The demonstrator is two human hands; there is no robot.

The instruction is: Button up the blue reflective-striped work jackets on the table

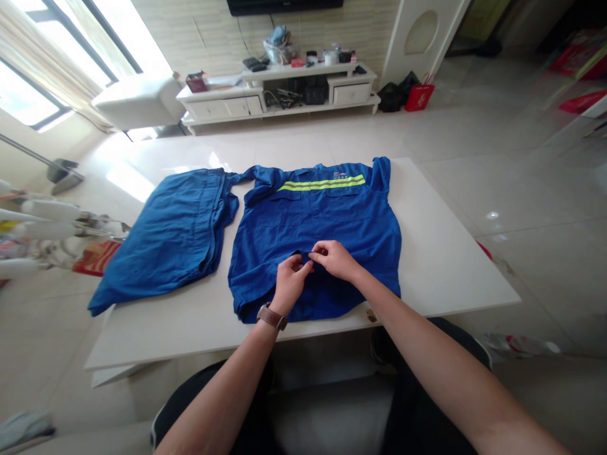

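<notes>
A blue work jacket [327,218] with a yellow-and-grey reflective stripe across its chest lies spread on the white table [441,253], its hem toward me. My left hand [290,278], below a brown-strapped watch, pinches the jacket's front edge near the hem. Just to its right, my right hand [332,258] grips the same front edge between thumb and fingers. The two hands almost meet, and the cloth between them is lifted a little. Whether a button is under the fingertips cannot be made out. A folded blue garment [165,234] lies left of the jacket, reaching over the table's edge.
Past the table stands a white TV cabinet [222,109] with assorted items on it. A red bag [420,96] sits on the floor beside it. A white padded seat [137,101] is by the window. At right, a plastic bottle [521,344] lies beyond my leg.
</notes>
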